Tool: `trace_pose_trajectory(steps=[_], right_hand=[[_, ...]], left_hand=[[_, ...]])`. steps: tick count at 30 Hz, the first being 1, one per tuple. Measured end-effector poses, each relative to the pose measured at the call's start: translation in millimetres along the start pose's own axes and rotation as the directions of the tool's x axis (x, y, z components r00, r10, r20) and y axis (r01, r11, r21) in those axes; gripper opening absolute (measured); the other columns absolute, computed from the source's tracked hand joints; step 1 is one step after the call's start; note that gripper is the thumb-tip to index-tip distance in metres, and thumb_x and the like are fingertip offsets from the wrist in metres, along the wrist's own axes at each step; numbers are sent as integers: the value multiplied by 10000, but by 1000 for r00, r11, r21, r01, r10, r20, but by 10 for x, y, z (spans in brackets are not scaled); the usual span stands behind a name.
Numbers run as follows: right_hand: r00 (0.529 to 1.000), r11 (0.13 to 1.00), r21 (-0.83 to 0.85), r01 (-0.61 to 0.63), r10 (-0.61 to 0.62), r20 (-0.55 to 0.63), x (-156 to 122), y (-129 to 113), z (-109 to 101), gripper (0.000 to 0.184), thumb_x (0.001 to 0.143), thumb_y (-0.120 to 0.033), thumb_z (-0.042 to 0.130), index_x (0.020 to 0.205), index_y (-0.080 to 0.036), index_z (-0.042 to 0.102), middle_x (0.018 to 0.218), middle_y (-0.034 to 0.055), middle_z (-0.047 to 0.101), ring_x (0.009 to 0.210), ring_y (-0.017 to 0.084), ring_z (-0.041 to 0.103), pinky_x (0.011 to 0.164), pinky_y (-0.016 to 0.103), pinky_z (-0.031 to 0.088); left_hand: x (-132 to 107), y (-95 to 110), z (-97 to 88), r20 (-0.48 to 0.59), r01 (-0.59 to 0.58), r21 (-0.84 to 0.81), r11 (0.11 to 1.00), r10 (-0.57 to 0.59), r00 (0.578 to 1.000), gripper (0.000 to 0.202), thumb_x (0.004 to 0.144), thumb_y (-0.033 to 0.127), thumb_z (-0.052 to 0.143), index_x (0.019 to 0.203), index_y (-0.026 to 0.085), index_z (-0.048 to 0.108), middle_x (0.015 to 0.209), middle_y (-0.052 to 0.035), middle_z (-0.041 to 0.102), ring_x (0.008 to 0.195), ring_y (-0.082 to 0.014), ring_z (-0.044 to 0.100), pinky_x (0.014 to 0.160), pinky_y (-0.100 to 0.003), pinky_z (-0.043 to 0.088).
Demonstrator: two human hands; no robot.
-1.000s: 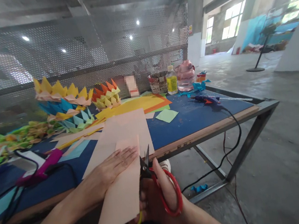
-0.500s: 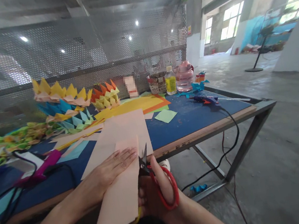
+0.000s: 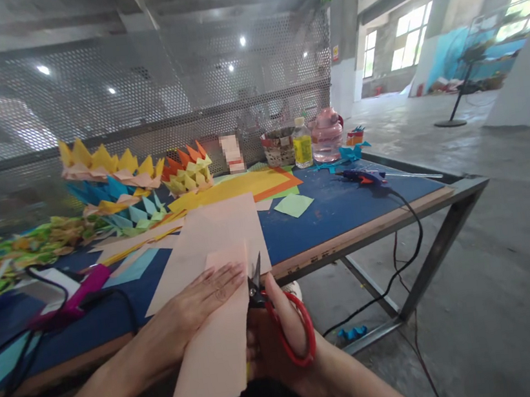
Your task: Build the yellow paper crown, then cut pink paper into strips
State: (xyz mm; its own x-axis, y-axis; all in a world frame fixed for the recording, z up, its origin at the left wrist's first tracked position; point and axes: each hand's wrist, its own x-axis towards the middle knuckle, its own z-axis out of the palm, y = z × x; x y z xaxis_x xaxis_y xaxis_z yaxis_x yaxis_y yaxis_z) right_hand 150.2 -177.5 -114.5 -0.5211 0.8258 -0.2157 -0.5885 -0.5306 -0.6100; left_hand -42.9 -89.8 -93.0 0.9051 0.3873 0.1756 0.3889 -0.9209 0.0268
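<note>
My left hand (image 3: pixel 196 308) lies flat with fingers stretched out on a long peach paper strip (image 3: pixel 214 355) that hangs over the table's near edge. My right hand (image 3: pixel 278 350) grips red-handled scissors (image 3: pixel 280 317), whose blades stand against the strip's right edge, tips pointing away from me. Under the strip lies a larger peach sheet (image 3: pixel 218 231) on the blue table top (image 3: pixel 344 204).
Folded paper crowns (image 3: pixel 110 176) and a pile of coloured paper stand at the back left. A pink glue gun (image 3: pixel 76 298) lies at left, a blue glue gun (image 3: pixel 362 177) with a hanging cord at right. Bottles and a basket (image 3: pixel 280 146) stand by the mesh screen.
The scissors have crept forward along the strip's edge and my right hand has drawn slightly closer to the table. The left hand stays flat on the paper.
</note>
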Motion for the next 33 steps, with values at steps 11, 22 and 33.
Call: trace_pose_trajectory(steps=[11,22,33], right_hand=[[1000,1000,-13,22,-22,18,-62,34,-60,791,811,-843,175,777,-152,560,625,3,517,560,132,523,671,308,406],[1000,999,49,19,-19,7,-106,85,0,749,794,-855,239,720,-169,530,630,-27,447,539,97,416,653,262,396],[999,996,91,11,-14,33,-75,152,-51,721,803,-826,314,715,-156,566,606,-46,391,508,79,348,588,225,348]], left_hand=[[-18,44,-4,9,7,-27,1000,-7,1000,643,963,232,350,1537,346,83,1598,31,219,1442,-186,267,1192,-400,199],[-1,-14,-84,-40,54,-1,999,-54,998,730,929,208,438,1544,326,64,1599,-29,225,1449,-257,247,1174,-482,253],[1,-8,5,-51,-15,94,995,20,998,646,969,155,266,1544,326,25,1596,7,227,1439,-198,275,1182,-408,229]])
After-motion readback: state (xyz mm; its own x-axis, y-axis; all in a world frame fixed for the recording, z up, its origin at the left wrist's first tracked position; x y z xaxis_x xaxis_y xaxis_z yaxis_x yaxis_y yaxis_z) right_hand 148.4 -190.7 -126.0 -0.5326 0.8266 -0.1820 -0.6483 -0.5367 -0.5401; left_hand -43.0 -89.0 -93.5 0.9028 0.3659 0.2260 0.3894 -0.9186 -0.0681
